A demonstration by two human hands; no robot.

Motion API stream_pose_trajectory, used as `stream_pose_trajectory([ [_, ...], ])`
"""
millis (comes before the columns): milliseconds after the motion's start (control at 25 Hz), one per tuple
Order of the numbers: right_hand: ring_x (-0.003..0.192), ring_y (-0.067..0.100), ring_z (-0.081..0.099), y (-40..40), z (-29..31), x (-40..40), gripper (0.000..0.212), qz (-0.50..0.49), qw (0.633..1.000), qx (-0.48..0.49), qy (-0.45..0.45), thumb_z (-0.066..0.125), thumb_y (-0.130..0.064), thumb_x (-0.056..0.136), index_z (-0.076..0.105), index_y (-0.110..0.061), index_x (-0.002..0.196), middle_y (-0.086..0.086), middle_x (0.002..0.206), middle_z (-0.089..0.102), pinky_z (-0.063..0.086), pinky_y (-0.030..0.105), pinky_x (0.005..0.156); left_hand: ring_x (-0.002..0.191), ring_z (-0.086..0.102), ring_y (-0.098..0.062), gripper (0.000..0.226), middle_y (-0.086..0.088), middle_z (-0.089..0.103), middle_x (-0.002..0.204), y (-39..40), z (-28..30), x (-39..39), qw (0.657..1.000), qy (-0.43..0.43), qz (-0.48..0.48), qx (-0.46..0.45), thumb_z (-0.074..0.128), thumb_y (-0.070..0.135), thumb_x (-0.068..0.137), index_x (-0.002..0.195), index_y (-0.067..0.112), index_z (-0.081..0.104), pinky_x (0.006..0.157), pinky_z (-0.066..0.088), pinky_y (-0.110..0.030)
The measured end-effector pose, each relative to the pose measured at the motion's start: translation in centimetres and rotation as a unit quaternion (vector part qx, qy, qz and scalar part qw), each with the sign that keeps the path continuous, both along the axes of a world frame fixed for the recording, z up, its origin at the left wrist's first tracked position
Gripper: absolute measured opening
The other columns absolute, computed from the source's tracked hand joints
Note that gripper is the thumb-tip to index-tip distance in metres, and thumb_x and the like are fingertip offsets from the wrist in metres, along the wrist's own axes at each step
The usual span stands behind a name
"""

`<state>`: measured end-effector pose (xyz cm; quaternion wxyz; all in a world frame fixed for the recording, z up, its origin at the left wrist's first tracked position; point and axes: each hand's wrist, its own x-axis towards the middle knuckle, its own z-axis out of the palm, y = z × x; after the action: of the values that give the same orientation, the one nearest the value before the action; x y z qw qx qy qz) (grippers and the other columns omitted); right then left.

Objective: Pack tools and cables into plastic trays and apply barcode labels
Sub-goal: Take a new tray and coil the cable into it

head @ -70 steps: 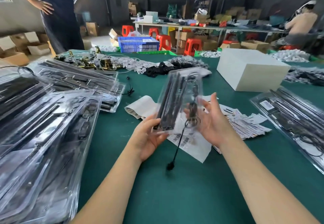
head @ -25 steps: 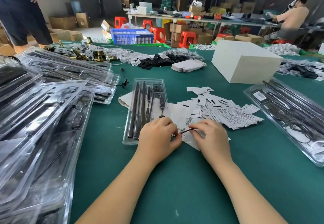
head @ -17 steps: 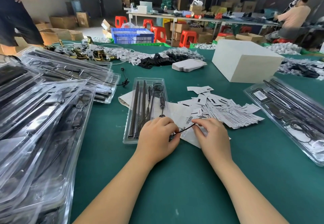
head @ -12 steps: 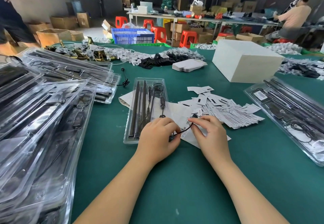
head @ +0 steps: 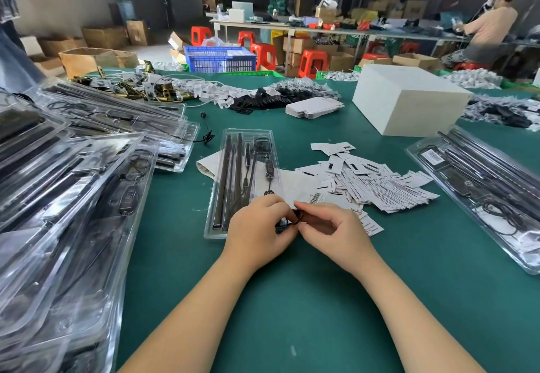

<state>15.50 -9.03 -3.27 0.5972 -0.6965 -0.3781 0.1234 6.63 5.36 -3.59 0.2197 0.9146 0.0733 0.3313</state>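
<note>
A clear plastic tray (head: 264,136) lies flat on the green table (head: 306,299) in front of me, with long black rods (head: 228,180) and a black cable with an inline controller (head: 268,166) inside. My left hand (head: 257,232) rests over the tray's near end, fingers curled, pinching the loose end of the black cable (head: 293,222). My right hand (head: 330,229) meets it from the right and pinches the same cable end between thumb and forefinger. A sheet of barcode labels (head: 317,197) lies just beyond my fingers.
Stacks of packed clear trays (head: 73,197) fill the left side, and another packed tray (head: 482,194) lies at the right. A heap of small white labels (head: 380,180) sits right of the tray, a white box (head: 409,101) behind it. A person (head: 491,25) works at a far table.
The tray, held up in both hands earlier, now lies flat on the table. My right hand has drawn in toward the left, gathering the stretched cable end into a small bunch between both hands.
</note>
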Motion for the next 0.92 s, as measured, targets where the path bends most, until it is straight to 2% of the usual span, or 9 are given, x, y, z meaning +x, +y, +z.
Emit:
stream_pose_trajectory([
  [80,0.098,0.005,0.068,-0.1,0.0,0.0,0.044,0.003,1.000,-0.012,-0.003,0.077,-0.003,0.077,0.069,-0.033,0.108,-0.010,0.105,0.071,0.050,0.014,0.086,0.076,0.058,-0.011,0.012,0.012,0.061,0.083,-0.1,0.0,-0.1,1.000,0.010,0.008,-0.007,0.075,0.025,0.069,0.077,0.026,0.066,0.057,0.047,-0.025],
  [200,0.092,0.002,0.067,0.4,-0.3,-0.2,0.040,-0.048,0.998,-0.021,-0.041,0.080,-0.011,0.077,0.070,-0.031,0.110,-0.012,0.098,0.071,0.048,0.010,0.083,0.083,0.055,-0.009,0.015,0.016,0.052,0.085,0.2,0.1,-0.1,0.999,0.033,0.017,-0.012,0.071,0.032,0.073,0.083,0.026,0.061,0.062,0.042,-0.023],
  [320,0.092,-0.001,0.065,0.9,-0.6,-0.5,0.037,-0.080,0.994,-0.028,-0.067,0.078,-0.016,0.080,0.071,-0.023,0.115,-0.017,0.096,0.069,0.048,0.012,0.085,0.089,0.053,-0.011,0.041,0.012,0.049,0.101,1.3,0.5,0.0,0.994,0.094,0.016,-0.048,0.072,0.048,0.070,0.097,0.023,0.054,0.073,0.047,-0.030],
  [440,0.093,0.003,0.063,1.4,-0.8,-0.5,0.038,-0.097,0.990,-0.043,-0.093,0.076,-0.019,0.082,0.069,-0.020,0.119,-0.020,0.097,0.066,0.049,0.018,0.088,0.104,0.056,-0.009,0.067,0.014,0.052,0.121,2.1,0.2,-0.7,0.988,0.143,0.050,-0.017,0.073,0.059,0.064,0.120,0.028,0.053,0.086,0.045,-0.026],
  [600,0.091,0.000,0.064,1.9,-0.9,-0.9,0.034,-0.098,0.990,-0.022,-0.102,0.075,-0.017,0.083,0.070,-0.022,0.116,-0.021,0.098,0.065,0.044,0.006,0.083,0.119,0.046,0.002,0.071,0.024,0.051,0.123,3.0,-0.5,-2.0,0.990,0.110,0.008,-0.090,0.079,0.047,0.064,0.129,0.032,0.053,0.096,0.037,-0.017],
  [680,0.091,-0.002,0.064,1.7,-0.9,-0.9,0.031,-0.093,0.988,-0.019,-0.123,0.075,-0.017,0.083,0.071,-0.023,0.113,-0.023,0.099,0.065,0.046,0.009,0.085,0.117,0.046,0.005,0.076,0.026,0.050,0.120,3.5,-0.3,-2.0,0.985,0.106,-0.001,-0.133,0.083,0.044,0.064,0.132,0.032,0.052,0.097,0.036,-0.015],
  [760,0.091,-0.002,0.064,1.5,-0.8,-1.1,0.030,-0.094,0.982,-0.014,-0.160,0.075,-0.016,0.083,0.072,-0.023,0.112,-0.026,0.098,0.063,0.047,0.011,0.086,0.118,0.049,0.003,0.073,0.021,0.055,0.124,3.6,-0.2,-2.1,0.979,0.092,-0.004,-0.181,0.083,0.040,0.067,0.132,0.032,0.051,0.100,0.039,-0.020],
  [840,0.089,-0.002,0.065,1.5,-0.8,-1.3,0.028,-0.104,0.978,-0.004,-0.180,0.075,-0.016,0.082,0.073,-0.022,0.110,-0.029,0.097,0.063,0.048,0.012,0.086,0.121,0.049,0.000,0.066,0.016,0.055,0.129,3.3,-0.3,-2.4,0.982,0.094,-0.007,-0.167,0.077,0.039,0.076,0.135,0.031,0.048,0.102,0.040,-0.023],
  [920,0.086,-0.001,0.066,1.8,-0.9,-1.6,0.027,-0.119,0.977,0.015,-0.177,0.075,-0.015,0.082,0.073,-0.024,0.107,-0.028,0.094,0.065,0.049,0.012,0.083,0.124,0.046,-0.005,0.055,0.013,0.051,0.136,2.7,-0.3,-2.5,0.990,0.116,0.003,-0.079,0.064,0.040,0.088,0.138,0.028,0.045,0.100,0.038,-0.023],
])
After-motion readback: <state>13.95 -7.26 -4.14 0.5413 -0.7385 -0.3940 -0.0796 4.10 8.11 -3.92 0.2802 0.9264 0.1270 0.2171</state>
